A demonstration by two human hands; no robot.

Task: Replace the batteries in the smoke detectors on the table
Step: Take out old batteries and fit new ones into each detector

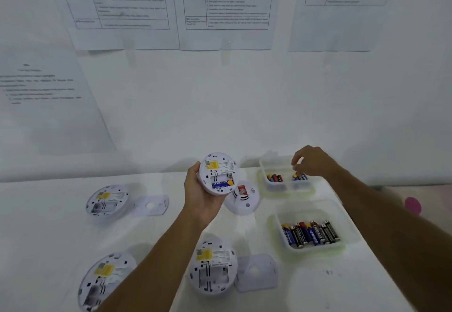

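Observation:
My left hand [198, 196] grips a white round smoke detector [218, 173] above the table, its back toward me. One blue battery [222, 184] lies in its open compartment, with an empty slot above it. My right hand [313, 162] hovers over the far clear container [265, 162], fingers curled down at the blue batteries [300, 177] in its right half. Whether the fingertips pinch one is unclear. Red batteries [274, 178] fill the left half.
Three more detectors lie back-up on the white table [49, 238]: [107, 201], [105, 280], [212, 265]. Another detector [244, 199] lies face-up under the held one. Mounting plates [151, 205], [256, 272] lie loose. A near container [352, 228] holds several batteries [310, 233]. The wall is close behind.

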